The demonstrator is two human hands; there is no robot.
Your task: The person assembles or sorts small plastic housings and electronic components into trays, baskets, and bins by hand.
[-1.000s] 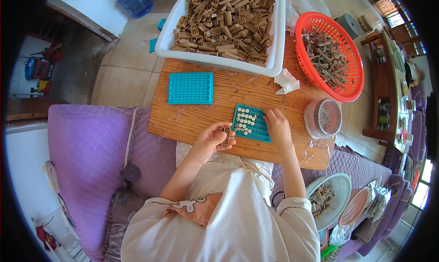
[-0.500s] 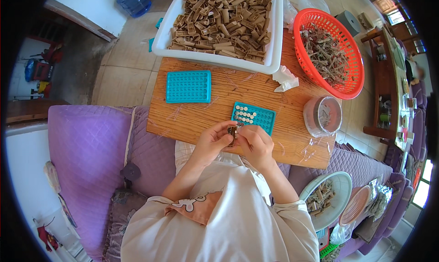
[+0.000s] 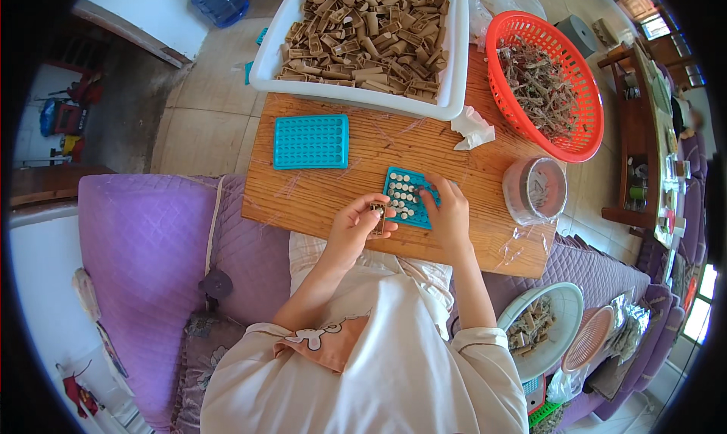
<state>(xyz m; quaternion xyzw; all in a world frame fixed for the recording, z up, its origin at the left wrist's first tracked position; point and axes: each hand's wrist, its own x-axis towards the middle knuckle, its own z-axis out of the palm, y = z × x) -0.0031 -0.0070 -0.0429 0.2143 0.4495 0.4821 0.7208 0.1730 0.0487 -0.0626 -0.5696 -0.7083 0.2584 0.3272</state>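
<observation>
A: Where's the brown holder [image 3: 378, 222]?
B: Left hand [image 3: 354, 223] closed round it, long axis running near to far; disc tray [image 3: 421, 219] just beyond, to its right
A: Nearer hand to that tray?
B: Right hand [image 3: 447, 207], fingertips over its right side; can't tell how far apart or if pinching anything
A: Counts?
B: One gripped holder, one disc tray, one plain teal tray [image 3: 310, 142], one red basket [image 3: 497, 74]; white discs [image 3: 399, 195] too small to count surely
</observation>
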